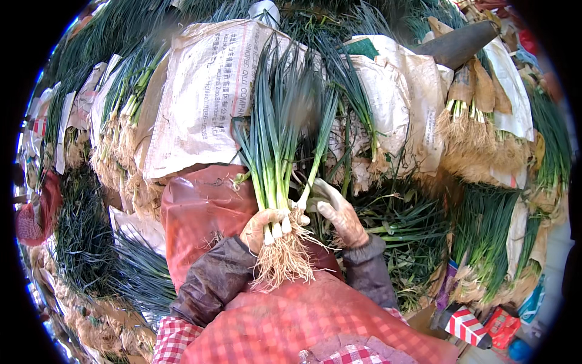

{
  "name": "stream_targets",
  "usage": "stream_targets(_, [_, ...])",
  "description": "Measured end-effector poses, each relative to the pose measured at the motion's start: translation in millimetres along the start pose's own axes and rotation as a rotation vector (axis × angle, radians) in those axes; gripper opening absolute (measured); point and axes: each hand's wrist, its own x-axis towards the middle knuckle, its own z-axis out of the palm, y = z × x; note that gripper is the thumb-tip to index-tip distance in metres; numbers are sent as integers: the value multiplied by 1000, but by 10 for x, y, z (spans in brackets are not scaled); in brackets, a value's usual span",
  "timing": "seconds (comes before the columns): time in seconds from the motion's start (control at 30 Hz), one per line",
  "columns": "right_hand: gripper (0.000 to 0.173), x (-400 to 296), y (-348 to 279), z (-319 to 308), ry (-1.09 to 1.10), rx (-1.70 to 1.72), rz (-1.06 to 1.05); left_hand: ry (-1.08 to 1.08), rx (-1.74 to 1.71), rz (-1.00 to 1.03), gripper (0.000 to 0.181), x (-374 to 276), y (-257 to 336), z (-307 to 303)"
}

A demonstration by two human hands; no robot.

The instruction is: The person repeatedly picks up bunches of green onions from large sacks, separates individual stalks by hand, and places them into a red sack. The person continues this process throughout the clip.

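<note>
A bunch of green onions (273, 168) with white stems and long hanging roots stands upright before my body, green tops pointing away from me. Around its base, just above the roots, my left hand (261, 227) is closed in a dirty glove. My right hand (338, 214), gloved too, is at the right of the bunch with thumb and fingers apart; one onion stalk (317, 166) leans beside its fingertips. Whether those fingers touch that stalk I cannot tell. A red apron (291, 314) covers my lap, and the roots hang over it.
A white woven sack (195, 100) with printing lies ahead. Rooted onion bundles (122, 136) rest at the left, others (473, 123) at the right beside a dark curved object (459, 43). Loose green leaves (404, 236) lie right of my hands. A red-and-white striped item (466, 326) is at lower right.
</note>
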Motion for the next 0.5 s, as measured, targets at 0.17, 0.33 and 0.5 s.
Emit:
stream_targets(0.17, [19, 190, 90, 298, -179, -168, 109, -64, -93, 51, 42, -18, 84, -300])
stream_targets(0.33, [49, 12, 648, -75, -372, -1071, 476, -171, -218, 59, 48, -40, 36, -132])
stream_targets(0.5, [44, 345, -38, -23, 107, 288, 243, -114, 97, -78, 54, 62, 16, -165])
